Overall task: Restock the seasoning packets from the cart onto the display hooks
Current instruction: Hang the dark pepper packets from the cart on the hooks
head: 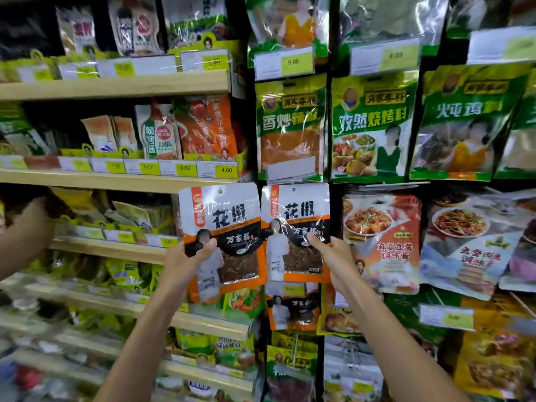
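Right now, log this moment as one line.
left hand: grips peppercorn packet | right hand: pinches second packet beside it | hung: cannot tell

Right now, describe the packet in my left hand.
The packet is a glossy plastic pouch, white on top, with black characters, orange bands and a clear window showing dark spice. A hang hole sits at its top. Upright, slightly tilted, it is pinched low-left by the left hand, beside a matching packet.
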